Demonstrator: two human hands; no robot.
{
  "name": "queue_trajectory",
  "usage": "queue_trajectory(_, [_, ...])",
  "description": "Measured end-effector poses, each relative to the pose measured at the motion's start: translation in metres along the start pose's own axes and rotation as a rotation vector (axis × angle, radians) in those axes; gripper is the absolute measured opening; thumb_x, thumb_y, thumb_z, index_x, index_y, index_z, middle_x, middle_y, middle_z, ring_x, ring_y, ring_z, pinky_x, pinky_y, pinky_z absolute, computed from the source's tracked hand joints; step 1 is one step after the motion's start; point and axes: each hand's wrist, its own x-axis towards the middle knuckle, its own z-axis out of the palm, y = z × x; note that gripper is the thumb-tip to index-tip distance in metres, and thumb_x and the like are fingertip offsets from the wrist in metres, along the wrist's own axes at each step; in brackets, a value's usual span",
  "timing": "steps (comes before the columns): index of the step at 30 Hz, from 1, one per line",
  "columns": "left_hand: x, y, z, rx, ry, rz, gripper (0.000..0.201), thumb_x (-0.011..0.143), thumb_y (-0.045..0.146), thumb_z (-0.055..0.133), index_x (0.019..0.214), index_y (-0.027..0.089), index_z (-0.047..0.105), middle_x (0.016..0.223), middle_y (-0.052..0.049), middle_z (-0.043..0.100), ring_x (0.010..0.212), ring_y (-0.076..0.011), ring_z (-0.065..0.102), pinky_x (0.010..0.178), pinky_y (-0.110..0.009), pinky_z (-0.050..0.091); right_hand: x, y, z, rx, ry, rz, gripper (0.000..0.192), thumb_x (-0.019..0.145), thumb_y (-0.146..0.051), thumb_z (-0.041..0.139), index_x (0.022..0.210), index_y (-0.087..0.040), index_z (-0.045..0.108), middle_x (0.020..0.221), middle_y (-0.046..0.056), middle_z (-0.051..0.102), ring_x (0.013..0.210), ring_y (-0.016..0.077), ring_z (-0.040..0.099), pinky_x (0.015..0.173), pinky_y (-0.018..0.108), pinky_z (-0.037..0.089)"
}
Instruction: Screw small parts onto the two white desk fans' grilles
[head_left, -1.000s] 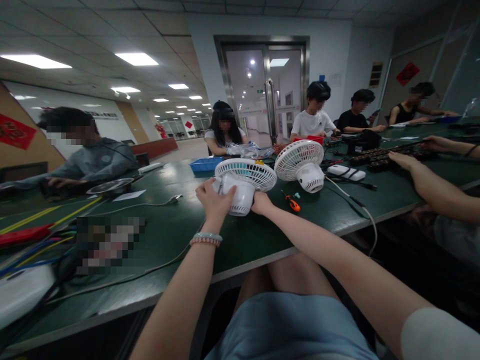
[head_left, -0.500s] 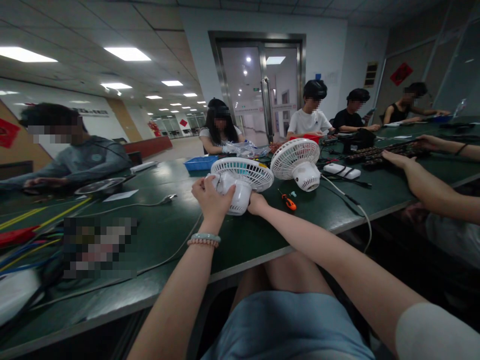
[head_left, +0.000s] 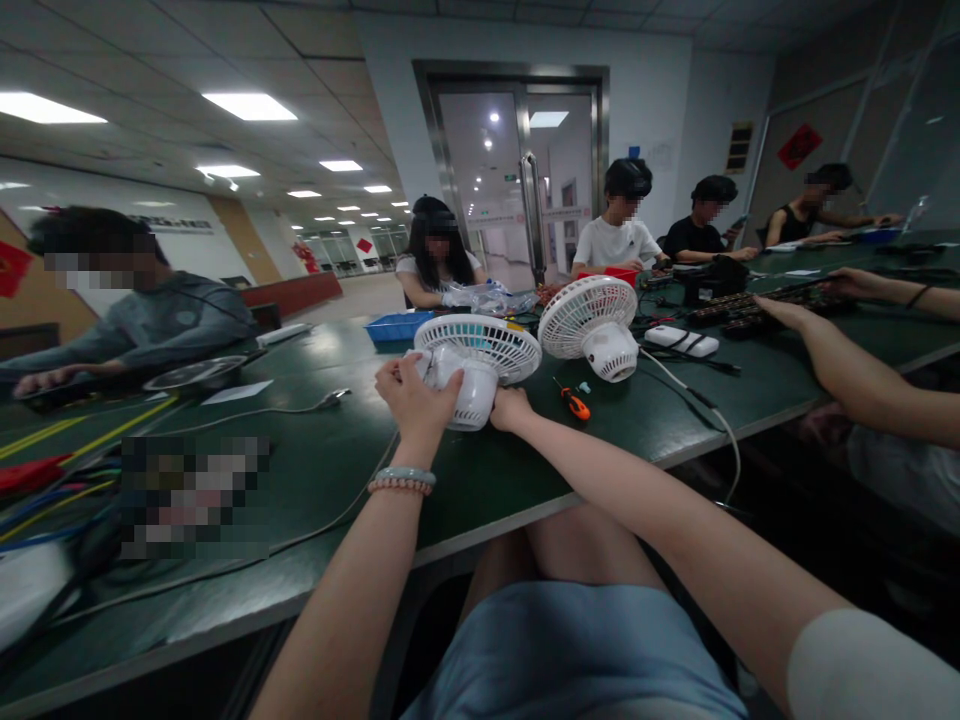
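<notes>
A white fan lies on the green table with its round slatted grille turned away from me and its motor housing towards me. My left hand is closed round the left side of the housing, thumb on its back and fingers on a white part at the side. At the housing's right side, below the grille, my right hand is curled against the fan; its fingertips are hidden behind it. A second white fan rests just to the right, touched by neither hand. An orange-handled screwdriver lies near my right hand.
A small pale piece sits by the screwdriver. A blue tray is behind the fan, a white power strip to the right. Cables cross the table. A neighbour's hands reach in from the right; other people sit around.
The whole view has shifted slightly. My hands and the fan keep nearly the same pose. The person at the left has lowered a hand to the table.
</notes>
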Motion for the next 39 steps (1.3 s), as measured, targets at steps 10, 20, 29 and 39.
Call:
queue_trajectory(10, [0.000,-0.004,0.003,0.025,-0.006,0.001,0.063,0.062,0.047,0.065,0.112,0.015,0.045,0.113,-0.014,0.038,0.110,-0.0301,0.036,0.097,-0.048,0.028,-0.001,-0.004,-0.004,-0.131,-0.045,0.007,0.034,0.077,-0.025,0.048,0.106,-0.011,0.058,0.104,0.014,0.064,0.101,0.0263,0.057,0.090,0.038,0.038])
queue_trajectory(20, [-0.002,-0.014,0.000,0.090,-0.066,-0.050,0.067,0.069,0.051,0.057,0.120,0.009,0.041,0.116,-0.019,0.041,0.114,-0.0311,0.035,0.099,-0.045,0.029,-0.005,-0.009,-0.013,-0.134,-0.007,-0.034,0.029,0.074,-0.023,0.052,0.099,-0.011,0.062,0.100,0.014,0.065,0.094,0.0247,0.060,0.083,0.031,0.043])
queue_trajectory(29, [0.001,-0.035,0.002,0.135,-0.186,-0.283,0.067,0.073,0.057,0.049,0.121,0.012,0.041,0.113,-0.020,0.044,0.108,-0.0307,0.047,0.091,-0.041,0.039,-0.011,-0.020,-0.023,-0.030,0.146,-0.058,0.025,0.077,-0.018,0.046,0.095,-0.011,0.061,0.097,0.013,0.064,0.093,0.0207,0.059,0.081,0.026,0.043])
queue_trajectory(39, [0.011,-0.074,0.010,0.059,-0.475,-0.496,0.065,0.077,0.060,0.038,0.119,0.011,0.041,0.109,-0.021,0.057,0.102,-0.0323,0.055,0.086,-0.041,0.043,-0.010,-0.025,-0.019,0.201,0.236,-0.238,0.032,0.073,-0.014,0.048,0.103,-0.012,0.060,0.108,0.011,0.060,0.100,0.0186,0.055,0.089,0.027,0.041])
